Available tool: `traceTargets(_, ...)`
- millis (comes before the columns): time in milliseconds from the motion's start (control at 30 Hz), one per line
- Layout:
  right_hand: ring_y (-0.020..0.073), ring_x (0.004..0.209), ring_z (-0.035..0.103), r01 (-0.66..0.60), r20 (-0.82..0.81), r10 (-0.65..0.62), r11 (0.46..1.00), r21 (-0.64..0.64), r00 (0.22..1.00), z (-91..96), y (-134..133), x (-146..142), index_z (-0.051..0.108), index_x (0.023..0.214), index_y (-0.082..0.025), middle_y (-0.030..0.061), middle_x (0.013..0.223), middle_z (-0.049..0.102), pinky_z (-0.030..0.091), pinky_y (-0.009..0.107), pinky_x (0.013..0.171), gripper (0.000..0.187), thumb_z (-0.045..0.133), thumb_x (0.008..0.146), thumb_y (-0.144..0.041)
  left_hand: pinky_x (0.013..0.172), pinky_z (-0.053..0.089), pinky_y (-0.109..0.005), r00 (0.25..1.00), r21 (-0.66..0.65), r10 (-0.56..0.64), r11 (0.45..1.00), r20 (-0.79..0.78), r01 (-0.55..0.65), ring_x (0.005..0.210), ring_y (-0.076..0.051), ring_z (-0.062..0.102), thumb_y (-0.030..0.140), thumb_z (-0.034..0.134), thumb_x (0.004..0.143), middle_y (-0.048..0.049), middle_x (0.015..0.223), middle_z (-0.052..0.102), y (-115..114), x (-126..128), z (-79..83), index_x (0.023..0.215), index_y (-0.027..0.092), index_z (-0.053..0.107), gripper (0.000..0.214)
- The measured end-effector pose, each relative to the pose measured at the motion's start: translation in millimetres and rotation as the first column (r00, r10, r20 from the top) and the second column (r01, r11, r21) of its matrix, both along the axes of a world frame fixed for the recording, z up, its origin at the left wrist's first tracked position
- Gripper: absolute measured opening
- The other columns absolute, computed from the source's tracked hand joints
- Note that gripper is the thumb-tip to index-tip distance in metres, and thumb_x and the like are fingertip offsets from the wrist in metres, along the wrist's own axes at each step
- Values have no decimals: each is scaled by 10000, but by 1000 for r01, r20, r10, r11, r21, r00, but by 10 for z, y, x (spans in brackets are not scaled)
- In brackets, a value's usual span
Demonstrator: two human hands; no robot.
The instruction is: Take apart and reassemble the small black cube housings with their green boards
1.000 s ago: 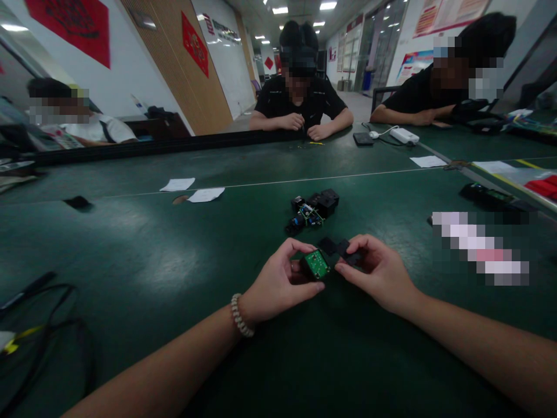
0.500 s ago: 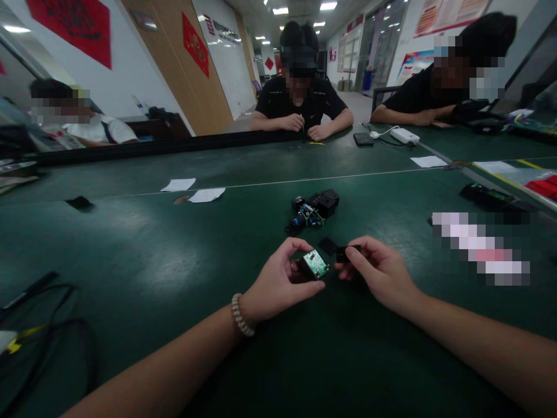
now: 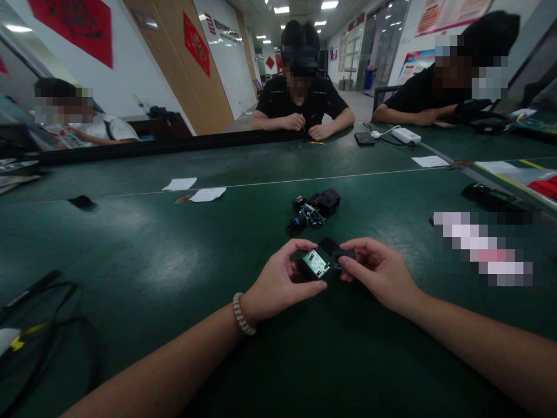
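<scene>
My left hand (image 3: 282, 278) grips a small black case with a green circuit board (image 3: 317, 264) showing in its open face, thumb below and fingers above. Just right of it, my right hand (image 3: 376, 270) pinches a small black plastic piece (image 3: 344, 255) between thumb and fingers. That piece is close against the case's right side; whether they touch I cannot tell. A flat black part (image 3: 327, 242) lies on the table behind the two hands. Farther back is a pile of black housings and small circuit boards (image 3: 312, 215).
The green table (image 3: 152, 244) bears black cables (image 3: 52, 313) at left and paper slips (image 3: 208, 194) beyond. A blurred-out pale object (image 3: 483, 247) lies right, near a dark device (image 3: 489, 194). A white adapter (image 3: 405, 136) sits farther off. Other people sit across the table.
My right hand has brought the black piece slightly left, closer to the case. The circuit board in my left hand has tilted a little; the pile behind is unchanged.
</scene>
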State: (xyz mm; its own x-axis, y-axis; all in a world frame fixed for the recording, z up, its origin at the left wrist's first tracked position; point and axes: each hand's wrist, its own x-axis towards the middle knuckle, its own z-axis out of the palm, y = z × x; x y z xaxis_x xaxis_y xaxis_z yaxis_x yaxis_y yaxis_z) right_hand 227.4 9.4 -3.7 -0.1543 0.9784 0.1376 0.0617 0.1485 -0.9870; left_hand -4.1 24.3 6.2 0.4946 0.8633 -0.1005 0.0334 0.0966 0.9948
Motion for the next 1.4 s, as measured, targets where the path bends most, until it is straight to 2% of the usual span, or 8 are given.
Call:
traceTargets(300, 222, 837, 776, -26, -37, 26, 1000, 0, 999, -91, 20, 11, 713, 1115, -230, 67, 969, 800, 651, 360, 716, 354, 825, 780, -264, 911, 607, -409, 999, -7, 11, 1000, 30, -11, 1034, -241, 744, 151, 898, 705, -72, 1177, 709, -7, 14, -21, 1231, 206, 544, 636)
traceTargets(500, 172, 847, 744, -42, -45, 47, 995, 95, 998, -118, 38, 18, 725, 1133, -263, 44, 1073, 755, 646, 332, 776, 358, 786, 798, -154, 921, 608, -405, 1000, -4, 16, 1000, 16, -16, 1058, -244, 735, 157, 909, 695, -78, 1227, 688, -2, 18, -5, 1223, 208, 546, 643)
traceTargets(633, 179, 902, 740, -50, -54, 57, 992, 116, 997, -129, 44, 23, 737, 1144, -262, 64, 1159, 714, 644, 338, 804, 359, 777, 807, -144, 931, 609, -425, 1000, -4, 23, 1000, 1, -23, 1061, -253, 733, 166, 916, 689, -83, 1225, 688, -2, 12, -1, 1219, 203, 545, 648)
traceTargets(800, 141, 788, 689, -8, -14, 10, 989, 147, 1000, -115, 38, 20, 773, 1126, -261, 74, 1193, 656, 628, 322, 715, 331, 775, 813, -152, 944, 603, -453, 1000, 20, 28, 999, -7, -28, 1067, -262, 729, 196, 914, 699, -83, 1203, 707, 1, 11, -11, 1225, 208, 553, 637)
traceTargets(967, 198, 965, 701, -10, -14, 12, 991, 131, 1000, -72, 9, 6, 784, 1150, -276, 86, 1234, 614, 646, 357, 787, 363, 793, 800, -180, 932, 601, -459, 998, 22, 55, 998, -32, -55, 1045, -267, 732, 228, 907, 709, -88, 1181, 720, -1, 15, -6, 1239, 207, 563, 633)
traceTargets(1200, 166, 789, 732, 12, -4, -11, 998, 56, 1000, -59, 27, 13, 786, 967, -221, 82, 1120, 685, 663, 369, 763, 133, 772, 841, -263, 964, 588, -497, 996, -5, 63, 998, -60, -64, 1076, -294, 733, 243, 913, 697, -107, 1170, 733, 8, 9, -2, 1261, 193, 554, 670)
traceTargets(1300, 184, 775, 756, 28, -53, -26, 999, 25, 998, -65, 47, 20, 745, 961, -213, 62, 982, 734, 660, 376, 766, 142, 763, 848, -298, 974, 586, -502, 997, -8, 61, 998, -55, -61, 1073, -290, 734, 246, 911, 701, -103, 1160, 733, 11, 7, -4, 1269, 192, 548, 676)
traceTargets(1400, 189, 727, 735, 54, -6, -54, 999, 1, 998, -63, 58, 25, 728, 1002, -207, 27, 802, 721, 642, 358, 705, 188, 755, 854, -320, 972, 588, -496, 997, -11, 57, 998, -49, -58, 1071, -284, 734, 238, 909, 701, -96, 1152, 731, 6, 9, 6, 1265, 191, 549, 670)
